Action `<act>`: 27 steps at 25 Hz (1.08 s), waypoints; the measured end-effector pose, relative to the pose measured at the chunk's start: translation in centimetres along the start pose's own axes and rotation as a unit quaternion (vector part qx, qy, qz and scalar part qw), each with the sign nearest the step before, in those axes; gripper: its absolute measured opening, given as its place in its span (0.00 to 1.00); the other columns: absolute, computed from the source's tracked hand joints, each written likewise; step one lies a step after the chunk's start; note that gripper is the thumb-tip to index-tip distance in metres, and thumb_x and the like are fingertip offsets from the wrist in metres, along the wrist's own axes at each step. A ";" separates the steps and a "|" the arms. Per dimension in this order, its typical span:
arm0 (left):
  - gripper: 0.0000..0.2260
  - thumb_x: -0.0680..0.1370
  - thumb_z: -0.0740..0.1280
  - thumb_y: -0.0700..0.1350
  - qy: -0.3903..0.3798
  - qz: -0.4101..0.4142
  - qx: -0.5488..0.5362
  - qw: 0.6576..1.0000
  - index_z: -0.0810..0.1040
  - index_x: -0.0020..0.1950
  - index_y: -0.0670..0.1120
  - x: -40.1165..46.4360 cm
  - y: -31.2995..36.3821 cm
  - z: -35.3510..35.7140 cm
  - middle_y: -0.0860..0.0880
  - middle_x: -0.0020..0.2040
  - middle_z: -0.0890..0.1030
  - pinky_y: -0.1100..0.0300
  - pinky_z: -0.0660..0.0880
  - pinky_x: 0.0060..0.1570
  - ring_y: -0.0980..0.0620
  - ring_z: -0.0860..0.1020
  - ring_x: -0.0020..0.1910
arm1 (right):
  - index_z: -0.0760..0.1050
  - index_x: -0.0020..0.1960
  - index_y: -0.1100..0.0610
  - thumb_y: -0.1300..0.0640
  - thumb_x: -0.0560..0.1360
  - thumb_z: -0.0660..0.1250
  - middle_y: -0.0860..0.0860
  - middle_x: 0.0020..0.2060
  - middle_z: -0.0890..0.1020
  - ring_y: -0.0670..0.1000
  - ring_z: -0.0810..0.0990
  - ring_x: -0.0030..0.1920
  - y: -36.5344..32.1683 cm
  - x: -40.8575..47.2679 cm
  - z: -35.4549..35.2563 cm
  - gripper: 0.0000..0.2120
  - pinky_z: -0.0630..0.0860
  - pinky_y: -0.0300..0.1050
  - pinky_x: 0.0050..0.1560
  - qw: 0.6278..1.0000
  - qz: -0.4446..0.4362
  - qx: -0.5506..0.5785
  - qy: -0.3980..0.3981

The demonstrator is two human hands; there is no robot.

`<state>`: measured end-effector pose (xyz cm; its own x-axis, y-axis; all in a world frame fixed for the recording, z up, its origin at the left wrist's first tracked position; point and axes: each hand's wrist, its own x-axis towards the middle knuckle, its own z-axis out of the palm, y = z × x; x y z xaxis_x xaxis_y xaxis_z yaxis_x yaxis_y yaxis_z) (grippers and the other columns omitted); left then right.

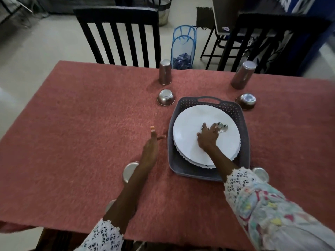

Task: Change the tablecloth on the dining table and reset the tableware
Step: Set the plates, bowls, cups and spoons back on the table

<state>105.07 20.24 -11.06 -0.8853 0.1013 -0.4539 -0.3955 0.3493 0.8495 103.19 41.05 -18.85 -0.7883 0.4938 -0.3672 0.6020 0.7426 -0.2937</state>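
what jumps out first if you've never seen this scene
The stack of white plates in the grey perforated tray at the table's centre-right catches the eye first, with the right hand lying on top of it over some spoons. Around it, the reddish tablecloth carries upturned steel tumblers and small bowls towards the far edge, while the left hand hovers open beside the tray.

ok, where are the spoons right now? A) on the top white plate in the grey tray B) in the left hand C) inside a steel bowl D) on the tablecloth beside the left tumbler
A: the spoons lie on the top white plate stacked in the grey tray, under the right hand fingertips.
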 end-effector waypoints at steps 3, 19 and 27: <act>0.35 0.80 0.39 0.61 -0.033 0.006 -0.020 0.999 0.81 0.55 0.43 1.0 1.0 2.1 0.49 0.52 0.79 0.56 0.66 0.57 0.52 0.76 0.52 | 0.55 0.74 0.68 0.69 0.78 0.50 0.64 0.75 0.52 0.61 0.45 0.76 0.6 -1.3 2.2 0.24 0.50 0.53 0.75 0.995 -0.073 0.000 0.073; 0.27 0.80 0.48 0.61 -0.098 -0.171 -0.138 0.971 0.70 0.67 0.43 5.2 2.9 12.9 0.44 0.56 0.75 0.56 0.71 0.54 0.47 0.74 0.55 | 0.77 0.45 0.62 0.62 0.71 0.70 0.60 0.46 0.76 0.58 0.76 0.46 2.9 0.8 -2.4 0.05 0.68 0.43 0.41 0.988 -0.085 0.126 -0.009; 0.22 0.80 0.51 0.61 -0.165 -0.246 -0.381 0.876 0.76 0.48 0.46 4.1 3.1 13.4 0.44 0.44 0.82 0.48 0.78 0.41 0.45 0.82 0.42 | 0.81 0.44 0.65 0.60 0.74 0.67 0.59 0.40 0.84 0.52 0.80 0.36 0.8 -2.1 -6.5 0.08 0.73 0.37 0.33 0.978 -0.137 0.132 -0.085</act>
<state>103.45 34.22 -13.86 -0.4936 0.4204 -0.7613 -0.8685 -0.2839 0.4063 104.50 43.54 -12.56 -0.9055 0.1938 -0.3775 0.4007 0.6832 -0.6105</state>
